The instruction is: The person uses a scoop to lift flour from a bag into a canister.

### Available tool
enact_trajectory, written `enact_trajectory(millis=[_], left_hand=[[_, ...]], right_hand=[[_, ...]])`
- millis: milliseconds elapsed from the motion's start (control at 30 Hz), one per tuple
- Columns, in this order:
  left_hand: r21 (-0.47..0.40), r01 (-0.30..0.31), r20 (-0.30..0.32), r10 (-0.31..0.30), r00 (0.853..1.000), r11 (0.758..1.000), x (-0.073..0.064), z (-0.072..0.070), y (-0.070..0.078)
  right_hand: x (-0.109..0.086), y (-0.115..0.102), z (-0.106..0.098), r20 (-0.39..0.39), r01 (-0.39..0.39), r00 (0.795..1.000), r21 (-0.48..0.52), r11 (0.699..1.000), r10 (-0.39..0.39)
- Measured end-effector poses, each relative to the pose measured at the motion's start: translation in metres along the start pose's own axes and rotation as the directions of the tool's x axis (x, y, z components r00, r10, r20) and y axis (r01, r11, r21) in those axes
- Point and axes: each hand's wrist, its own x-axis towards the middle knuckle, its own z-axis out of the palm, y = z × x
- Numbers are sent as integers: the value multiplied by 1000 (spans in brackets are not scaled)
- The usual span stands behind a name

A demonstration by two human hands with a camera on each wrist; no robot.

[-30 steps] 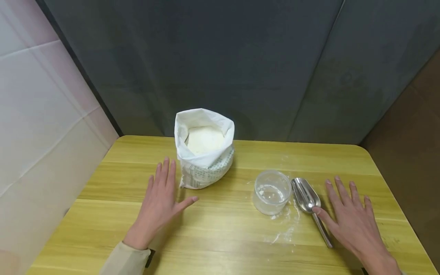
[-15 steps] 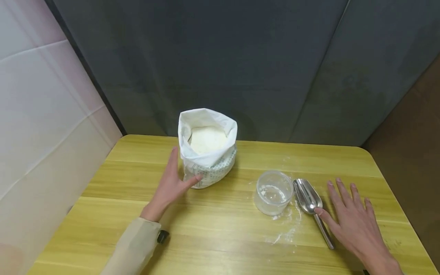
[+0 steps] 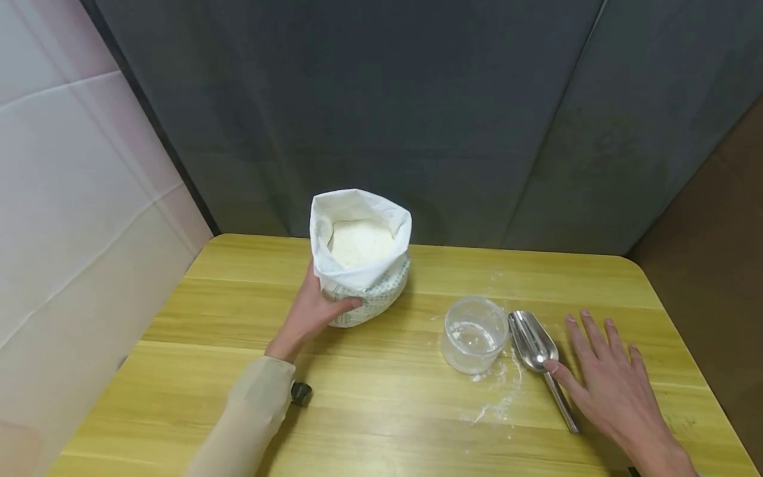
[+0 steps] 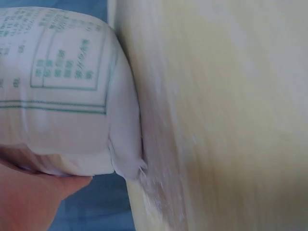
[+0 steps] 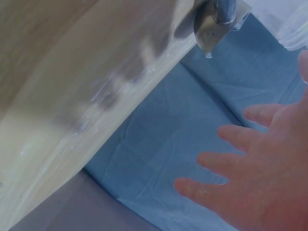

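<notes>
An opened white bag of flour [image 3: 360, 242] with green print stands upright near the back of the wooden table. My left hand [image 3: 310, 308] holds its left side, thumb across the printed front. Its other fingers are hidden by the bag in the head view. The left wrist view shows the bag's printed side [image 4: 57, 72] above the hand [image 4: 33, 197]. Fingers spread straight, my right hand [image 3: 616, 391] holds nothing; its thumb overlaps the metal scoop [image 3: 532, 341] in the head view. A clear round tub [image 3: 473, 334] sits left of the scoop, with white powder traces inside.
Flour is spilled [image 3: 495, 407] on the wooden table [image 3: 381, 424] around the tub. A dark curtain [image 3: 369, 99] hangs along the back edge. A white panel [image 3: 77, 179] stands on the left, a brown one [image 3: 709, 212] on the right.
My left hand has moved right and forward from beside the bag of flour and now grips its left side. The right hand stays almost still over the scoop.
</notes>
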Motion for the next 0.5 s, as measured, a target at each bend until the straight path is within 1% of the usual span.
enact_trajectory(millis=[67, 100, 200, 267, 400, 500], left_hand=[[-17, -8, -2, 8, 1000, 1000, -1, 3, 10], [-24, -9, -5, 9, 1000, 1000, 0, 4, 10], [-20, 4, -5, -4, 1000, 1000, -2, 8, 25], [-13, 4, 0, -4, 1000, 1000, -2, 10, 29], [-6, -12, -2, 12, 1000, 1000, 0, 14, 17], [-1, -27, -10, 27, 1000, 1000, 1, 13, 6]], right_hand=[[-1, 1, 0, 4, -3, 1000, 2, 1000, 3], [-1, 2, 0, 6, -3, 1000, 2, 1000, 3], [-2, 3, -1, 16, -8, 1000, 4, 1000, 8], [-3, 3, -2, 14, -9, 1000, 2, 1000, 9], [-3, 1, -4, 15, 2, 1000, 20, 1000, -2], [-4, -2, -5, 26, 12, 1000, 45, 999, -14]])
